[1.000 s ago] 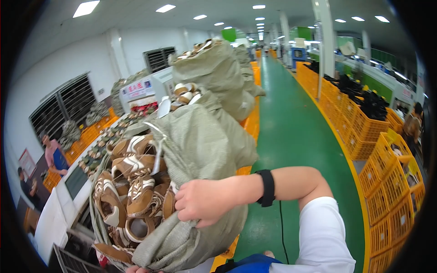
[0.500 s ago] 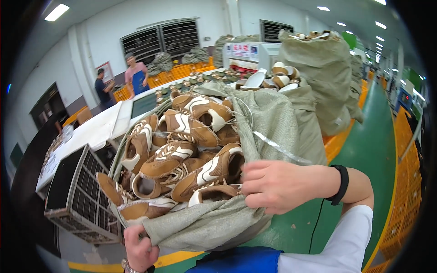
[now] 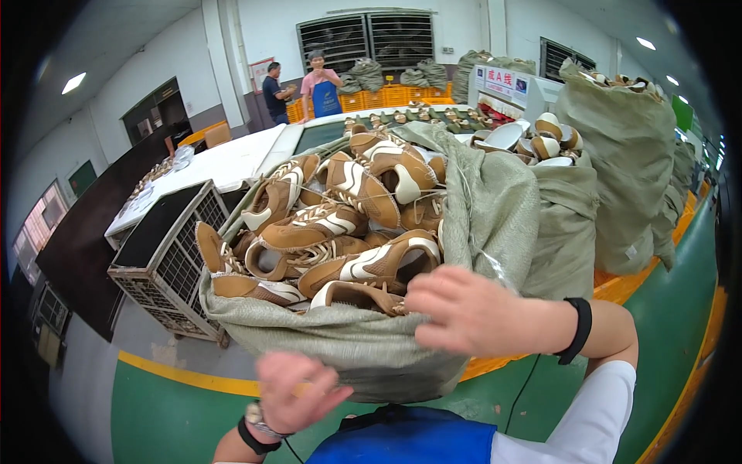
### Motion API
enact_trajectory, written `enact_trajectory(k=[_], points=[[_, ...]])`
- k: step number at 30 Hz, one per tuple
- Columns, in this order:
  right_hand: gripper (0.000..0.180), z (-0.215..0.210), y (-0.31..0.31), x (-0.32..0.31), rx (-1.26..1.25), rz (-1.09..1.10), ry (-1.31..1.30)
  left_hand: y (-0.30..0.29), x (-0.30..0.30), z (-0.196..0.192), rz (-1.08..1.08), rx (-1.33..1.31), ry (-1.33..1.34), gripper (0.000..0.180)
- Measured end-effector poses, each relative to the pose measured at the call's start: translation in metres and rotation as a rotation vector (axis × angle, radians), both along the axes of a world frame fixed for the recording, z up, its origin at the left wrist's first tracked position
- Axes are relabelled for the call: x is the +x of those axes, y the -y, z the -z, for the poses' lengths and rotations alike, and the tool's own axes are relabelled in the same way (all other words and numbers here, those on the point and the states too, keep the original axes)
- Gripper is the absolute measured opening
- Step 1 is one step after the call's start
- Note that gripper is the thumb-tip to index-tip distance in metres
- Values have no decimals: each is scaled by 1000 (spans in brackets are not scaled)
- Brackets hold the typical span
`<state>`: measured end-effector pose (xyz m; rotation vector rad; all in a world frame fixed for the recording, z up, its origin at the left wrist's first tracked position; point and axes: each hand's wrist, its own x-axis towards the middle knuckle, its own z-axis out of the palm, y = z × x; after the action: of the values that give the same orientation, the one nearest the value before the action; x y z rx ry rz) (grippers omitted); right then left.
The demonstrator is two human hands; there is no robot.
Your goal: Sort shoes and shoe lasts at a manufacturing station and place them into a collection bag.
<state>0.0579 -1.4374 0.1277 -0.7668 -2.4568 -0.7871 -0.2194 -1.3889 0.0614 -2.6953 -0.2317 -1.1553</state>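
Note:
A large pale green woven sack stands before me, its mouth wide and heaped with brown sneakers that have white side stripes and cream laces. My right hand is at the sack's near right rim, its fingers curled over the fabric beside a sneaker; its fingertips are partly hidden and slightly blurred. My left hand hovers in front of the sack's near side, apart from the fabric. Its fingers are spread and smeared by motion, with nothing in them. A thin clear strip lies on the sack's right fold.
Left of the sack stands a wire-mesh cart beside a long white table. More filled sacks rise at the right, one topped with pale shoe parts. Behind, two people stand near a conveyor carrying shoes.
My left hand has let go of the sack's near left rim and moved right, in front of it. That rim has dropped outward. The view has turned left; my right hand stays at the rim.

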Motion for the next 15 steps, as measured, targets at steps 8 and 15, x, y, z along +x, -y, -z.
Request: enact_trajectory(k=[8, 15], points=[[19, 14, 16, 5, -312, -56, 160, -18, -8, 26, -156, -13, -1, 14], [36, 19, 1, 7, -317, -26, 182, -7, 1, 84, -196, -129, -241, 12]])
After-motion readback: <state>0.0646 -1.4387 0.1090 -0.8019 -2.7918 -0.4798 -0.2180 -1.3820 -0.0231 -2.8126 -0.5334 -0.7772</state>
